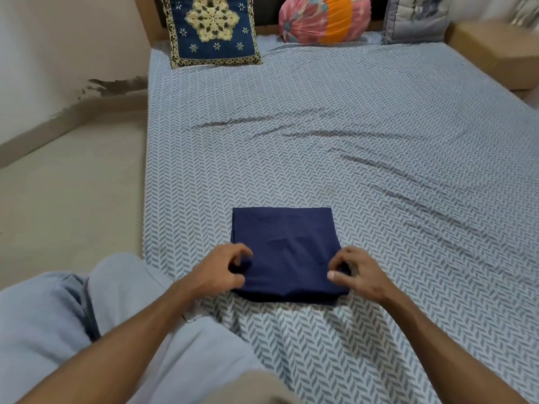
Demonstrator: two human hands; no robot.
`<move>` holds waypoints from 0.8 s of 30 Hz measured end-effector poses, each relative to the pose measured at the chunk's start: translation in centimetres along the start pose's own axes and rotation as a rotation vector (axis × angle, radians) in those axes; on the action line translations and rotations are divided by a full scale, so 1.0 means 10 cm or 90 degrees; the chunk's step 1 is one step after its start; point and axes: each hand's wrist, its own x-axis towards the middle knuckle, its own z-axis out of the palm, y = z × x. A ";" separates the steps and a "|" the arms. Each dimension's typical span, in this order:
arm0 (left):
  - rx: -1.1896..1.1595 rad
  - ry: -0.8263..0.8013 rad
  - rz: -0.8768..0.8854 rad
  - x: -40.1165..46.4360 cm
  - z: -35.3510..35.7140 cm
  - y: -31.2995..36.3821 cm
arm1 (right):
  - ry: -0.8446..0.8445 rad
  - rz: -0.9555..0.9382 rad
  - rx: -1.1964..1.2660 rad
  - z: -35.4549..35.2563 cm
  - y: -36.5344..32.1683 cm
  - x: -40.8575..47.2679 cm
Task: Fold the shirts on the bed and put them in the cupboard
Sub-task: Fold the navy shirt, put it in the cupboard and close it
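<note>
Shirt (284, 252), folded, lies on bed (379, 141); 2 hands, left hand (218, 268) and right hand (357, 275), apparently pinch its near corners with curled fingers.

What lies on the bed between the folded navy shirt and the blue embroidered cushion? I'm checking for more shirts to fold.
Nothing: the head view shows only bare, wrinkled bedsheet between the navy shirt and the blue cushion.
</note>
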 end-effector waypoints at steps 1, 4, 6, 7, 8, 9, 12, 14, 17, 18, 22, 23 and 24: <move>-0.054 0.066 -0.032 0.08 0.00 0.01 | 0.059 0.039 0.057 -0.03 -0.04 0.11; -0.158 0.196 -0.175 0.37 -0.05 -0.05 | 0.177 0.238 0.180 -0.07 -0.07 0.57; -0.249 0.208 -0.274 0.54 -0.08 -0.08 | 0.189 0.353 0.262 -0.08 -0.04 0.88; -0.280 0.219 -0.315 0.62 -0.11 -0.07 | 0.194 0.398 0.309 -0.08 -0.01 1.01; -0.305 0.233 -0.345 0.71 -0.13 -0.07 | 0.196 0.427 0.358 -0.05 0.04 1.14; -0.318 0.242 -0.361 0.77 -0.15 -0.07 | 0.198 0.450 0.388 -0.03 0.05 1.21; -0.339 0.251 -0.388 0.92 -0.19 -0.05 | 0.202 0.504 0.379 0.05 0.08 1.39; -0.313 0.269 -0.403 1.00 -0.19 -0.09 | 0.224 0.520 0.378 0.06 0.07 1.42; -0.237 0.299 -0.405 1.03 -0.16 -0.10 | 0.253 0.463 0.246 0.06 0.03 1.36; -0.206 0.296 -0.398 1.02 -0.14 -0.09 | 0.236 0.429 0.151 0.06 0.00 1.31; -0.166 0.222 -0.392 1.00 -0.18 -0.02 | 0.134 0.391 0.057 -0.01 -0.16 1.13; -0.164 0.200 -0.407 1.00 -0.21 -0.02 | 0.092 0.405 0.056 -0.01 -0.12 1.13; -0.162 0.175 -0.418 0.99 -0.22 0.01 | 0.044 0.424 0.059 -0.03 -0.13 1.15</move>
